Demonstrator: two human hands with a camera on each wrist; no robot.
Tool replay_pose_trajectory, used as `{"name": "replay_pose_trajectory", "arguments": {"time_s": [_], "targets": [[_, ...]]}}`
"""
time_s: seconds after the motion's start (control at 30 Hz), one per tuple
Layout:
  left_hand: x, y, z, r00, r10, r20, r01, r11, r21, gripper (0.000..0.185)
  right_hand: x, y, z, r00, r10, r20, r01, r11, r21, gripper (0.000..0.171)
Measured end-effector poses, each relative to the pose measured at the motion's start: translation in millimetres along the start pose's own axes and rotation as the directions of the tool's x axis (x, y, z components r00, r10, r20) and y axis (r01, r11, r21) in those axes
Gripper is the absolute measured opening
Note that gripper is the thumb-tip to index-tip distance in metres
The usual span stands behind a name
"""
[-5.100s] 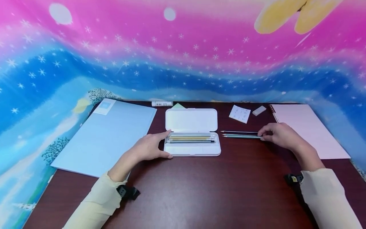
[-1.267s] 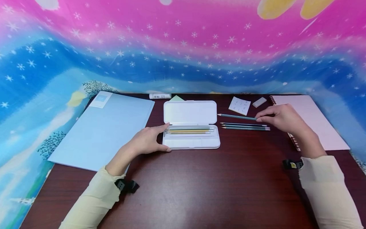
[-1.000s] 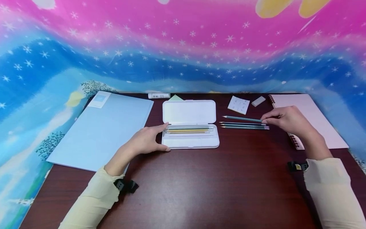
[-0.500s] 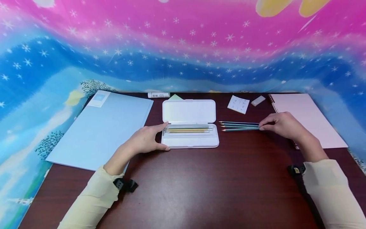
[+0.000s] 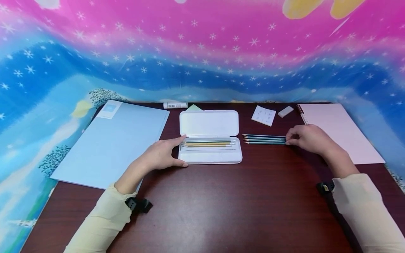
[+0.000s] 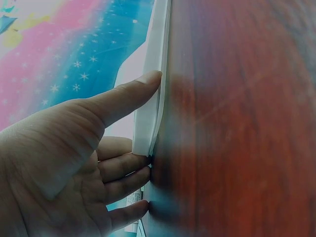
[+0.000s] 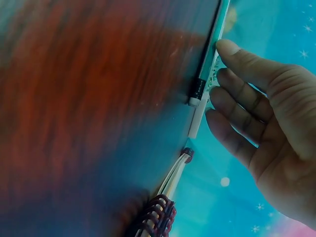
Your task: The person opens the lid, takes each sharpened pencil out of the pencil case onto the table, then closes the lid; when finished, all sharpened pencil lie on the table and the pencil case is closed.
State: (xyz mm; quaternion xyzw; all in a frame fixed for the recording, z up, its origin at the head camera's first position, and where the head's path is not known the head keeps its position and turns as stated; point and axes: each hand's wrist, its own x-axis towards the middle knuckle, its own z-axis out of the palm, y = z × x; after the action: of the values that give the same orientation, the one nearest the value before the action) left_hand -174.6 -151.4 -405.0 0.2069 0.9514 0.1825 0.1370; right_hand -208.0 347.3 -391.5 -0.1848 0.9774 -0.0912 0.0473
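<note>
In the head view my left hand (image 5: 161, 154) holds the left end of an open white pencil case (image 5: 210, 156), thumb at the front edge and index finger at the back. Inside the case lie several pencils (image 5: 207, 143), some yellowish. The left wrist view shows the thumb against the case's side wall (image 6: 148, 113). To the right of the case, several green and dark pencils (image 5: 264, 140) lie side by side, points leftward. My right hand (image 5: 311, 140) pinches their eraser ends between thumb and fingers. A black-banded eraser end (image 7: 197, 91) shows in the right wrist view.
A blue folder (image 5: 114, 144) lies at the left, a pink spiral notebook (image 5: 345, 133) at the right. Along the back are a white glue stick (image 5: 175, 105), a green paper corner (image 5: 194, 108), a small printed paper (image 5: 264, 116) and a white eraser (image 5: 286, 111).
The right hand has brought a green pencil from behind the row to its front and lined it up with the others. Fewer pencils lie in the case than earlier. The left hand keeps its place.
</note>
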Motion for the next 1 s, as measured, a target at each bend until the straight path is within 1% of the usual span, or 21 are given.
{"name": "replay_pose_trajectory", "arguments": {"time_s": [0.27,0.37,0.47,0.57,0.7,0.83,0.93,1.0], "targets": [[-1.6,-0.3,-1.0,1.000,0.005,-0.008,-0.005,1.000,0.001,0.101,8,-6,-2,1.000,-0.005,0.022,0.006,0.999,-0.043,0.007],[-2.1,-0.7,-1.5,1.000,0.008,-0.010,-0.008,1.000,0.002,0.101,10,-12,-4,1.000,-0.007,0.004,0.007,1.000,-0.023,0.005],[-2.9,-1.0,-2.5,1.000,0.006,-0.011,-0.006,1.000,0.002,0.101,14,-24,-7,0.998,-0.046,-0.036,0.047,0.998,0.032,0.004],[-3.8,-1.4,-3.5,1.000,0.000,-0.011,0.000,1.000,0.003,0.101,22,-43,-8,0.990,-0.120,-0.075,0.125,0.989,0.076,0.010],[-4.1,-1.6,-3.2,1.000,0.002,-0.011,-0.002,1.000,0.003,0.101,36,-74,-7,0.976,-0.202,-0.086,0.210,0.972,0.104,0.016],[-2.9,-1.1,-1.6,1.000,0.011,-0.008,-0.011,1.000,0.000,0.100,49,-110,-1,0.956,-0.290,-0.046,0.293,0.946,0.135,0.020],[-2.1,-0.5,-0.7,1.000,0.014,-0.005,-0.014,1.000,-0.004,0.100,55,-136,3,0.936,-0.351,0.008,0.346,0.925,0.158,0.022],[-1.9,-0.3,-0.7,1.000,0.011,-0.005,-0.011,1.000,-0.005,0.100,59,-151,6,0.925,-0.377,0.044,0.364,0.915,0.171,0.022]]}}
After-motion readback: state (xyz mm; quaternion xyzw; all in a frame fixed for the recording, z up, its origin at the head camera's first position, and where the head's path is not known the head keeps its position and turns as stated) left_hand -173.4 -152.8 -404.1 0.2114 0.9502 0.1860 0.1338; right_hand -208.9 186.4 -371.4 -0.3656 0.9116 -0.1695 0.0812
